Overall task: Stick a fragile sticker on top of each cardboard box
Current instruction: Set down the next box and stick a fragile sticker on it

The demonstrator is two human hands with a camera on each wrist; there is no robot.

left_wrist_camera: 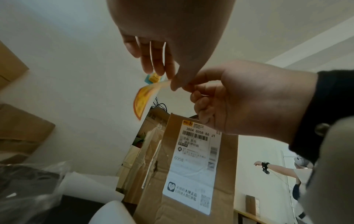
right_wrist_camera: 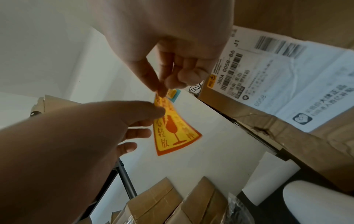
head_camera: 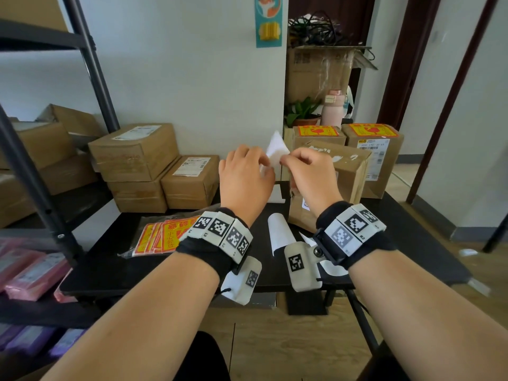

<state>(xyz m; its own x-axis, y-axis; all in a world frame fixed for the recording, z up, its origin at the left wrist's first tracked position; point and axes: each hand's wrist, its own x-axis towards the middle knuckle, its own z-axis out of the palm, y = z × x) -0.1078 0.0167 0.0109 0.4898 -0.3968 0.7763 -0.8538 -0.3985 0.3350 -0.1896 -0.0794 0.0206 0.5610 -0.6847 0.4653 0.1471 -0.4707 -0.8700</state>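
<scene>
A yellow and orange fragile sticker (right_wrist_camera: 172,130) hangs in the air above the black table (head_camera: 110,270); the head view shows only its white back (head_camera: 276,148). My left hand (head_camera: 267,161) and right hand (head_camera: 283,160) both pinch its upper corner, fingertips close together. Just behind and below my right hand stands a tall cardboard box (head_camera: 346,177) with a shipping label (left_wrist_camera: 191,166) on its side and no sticker on top. Two boxes (head_camera: 319,133) (head_camera: 371,132) at the back right carry stickers on top. Three plain boxes (head_camera: 134,151) sit at the left.
A pile of fragile stickers (head_camera: 162,237) in a plastic wrap lies at the table's front left. White backing papers (head_camera: 279,235) lie at the middle front. A black metal shelf (head_camera: 41,171) stands to the left. Another person (left_wrist_camera: 279,171) is far off at the right.
</scene>
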